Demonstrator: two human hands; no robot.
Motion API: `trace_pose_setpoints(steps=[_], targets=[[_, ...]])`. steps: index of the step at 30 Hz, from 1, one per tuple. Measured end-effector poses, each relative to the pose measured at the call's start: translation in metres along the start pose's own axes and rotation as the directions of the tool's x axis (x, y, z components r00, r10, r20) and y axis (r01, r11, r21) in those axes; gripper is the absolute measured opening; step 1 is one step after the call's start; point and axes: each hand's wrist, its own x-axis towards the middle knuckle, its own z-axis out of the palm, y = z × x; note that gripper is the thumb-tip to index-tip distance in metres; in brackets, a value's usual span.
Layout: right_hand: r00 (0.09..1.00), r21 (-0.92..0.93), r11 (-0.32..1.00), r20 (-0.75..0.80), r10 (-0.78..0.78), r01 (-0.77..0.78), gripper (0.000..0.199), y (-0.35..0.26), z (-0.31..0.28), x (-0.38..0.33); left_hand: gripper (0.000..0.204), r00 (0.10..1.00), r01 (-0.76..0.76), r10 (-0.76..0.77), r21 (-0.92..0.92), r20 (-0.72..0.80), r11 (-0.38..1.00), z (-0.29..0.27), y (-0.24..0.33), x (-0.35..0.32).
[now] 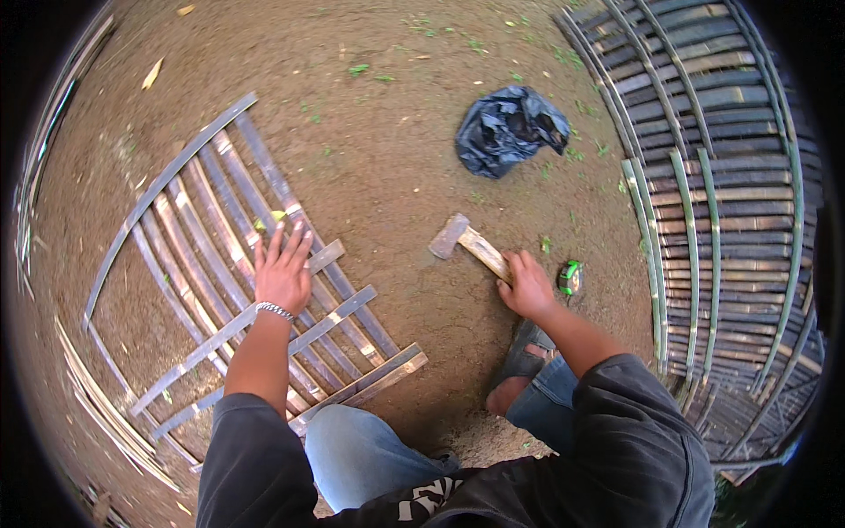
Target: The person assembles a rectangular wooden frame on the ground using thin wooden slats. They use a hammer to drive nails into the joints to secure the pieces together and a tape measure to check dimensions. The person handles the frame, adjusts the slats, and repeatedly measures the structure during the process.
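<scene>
Our knees are hovering over bare dirt (387, 167) while our left hand (283, 268) is lying flat and unclenched on the bamboo panel (229, 290). Our right hand (528, 286) is clenching the hammer (466, 242) handle, its head resting on the dirt beside the panel's right edge.

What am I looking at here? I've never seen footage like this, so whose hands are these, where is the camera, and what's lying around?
There is no machine here: a person works with bare hands. The single picture comes from a wide fisheye camera worn on the person's head, looking down, so straight edges bend near the rim and the forearms enter from below. The left hand rests flat, fingers spread, on a panel of bamboo slats lying on the dirt ground. The right hand grips the wooden handle of a hammer, whose head rests on the soil. Beside that hand lies a small green tape measure. Farther off sit a crumpled black plastic bag and, at right, a larger finished slat panel.
</scene>
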Motion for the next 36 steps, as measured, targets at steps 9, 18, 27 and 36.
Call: trace_pose_setpoints(steps=[9, 18, 27, 36], targets=[[0.988, 0.111, 0.992, 0.15, 0.035, -0.053, 0.058, 0.003, -0.006, 0.009, 0.054, 1.0, -0.017, 0.017, 0.049, -0.007, 0.999, 0.006, 0.001, 0.004], [0.962, 0.014, 0.989, 0.236, 0.139, -0.146, 0.032, 0.072, -0.051, -0.01, 0.053, 0.999, -0.028, 0.024, 0.094, 0.047, 0.995, 0.008, 0.002, 0.007], [0.933, 0.069, 0.933, 0.091, 0.348, -0.354, 0.066, 0.163, -0.046, -0.057, 0.053, 0.999, -0.023, 0.02, 0.13, 0.026, 0.991, 0.006, 0.0, 0.005], [0.898, 0.122, 0.89, 0.069, 0.434, -0.44, 0.055, 0.159, -0.042, -0.064, 0.054, 0.964, 0.127, -0.182, 0.263, 0.196, 0.956, -0.015, 0.025, 0.007]])
